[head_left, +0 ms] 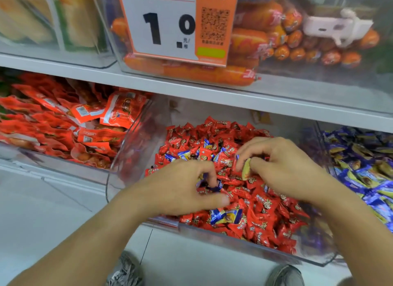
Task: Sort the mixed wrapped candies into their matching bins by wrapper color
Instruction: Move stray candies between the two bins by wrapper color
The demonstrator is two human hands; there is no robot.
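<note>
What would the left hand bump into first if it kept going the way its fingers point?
Probably the right hand. The left hand, pinching a blue candy, points right across the red candy pile, and the other hand seems close ahead, though depth is unclear.

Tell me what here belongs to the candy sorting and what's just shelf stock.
Job: left hand pinching a blue candy; right hand holding a candy; red candy bin; blue candy bin.
Bystanders: red snack packs; sausages; price tag.

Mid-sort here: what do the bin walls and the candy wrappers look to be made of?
Bin: clear rigid plastic, likely acrylic; you see candies through it and its edges glint. Red candies and blue candies: thin glossy printed film, crinkled, with shiny highlights; plastic or foil-backed is unclear.
</note>
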